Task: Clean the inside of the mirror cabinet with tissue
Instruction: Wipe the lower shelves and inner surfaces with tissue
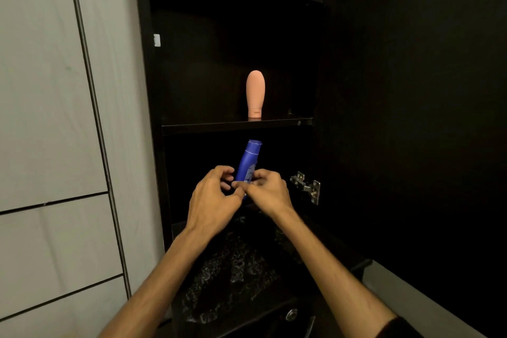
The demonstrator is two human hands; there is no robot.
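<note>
Reaching into the cabinet's [153,96] bottom compartment, the left hand [212,200] and right hand [267,192] meet with curled fingers around the base of a tilted blue bottle [248,162]. Beyond, a pink tube [255,93] stands cap-down on the shelf [236,126] above. Tissue cannot be made out.

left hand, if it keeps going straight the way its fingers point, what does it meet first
The blue bottle: the left hand points up and right, its fingertips already at the bottle's lower part, beside the right hand. Whether they touch it is unclear.
</note>
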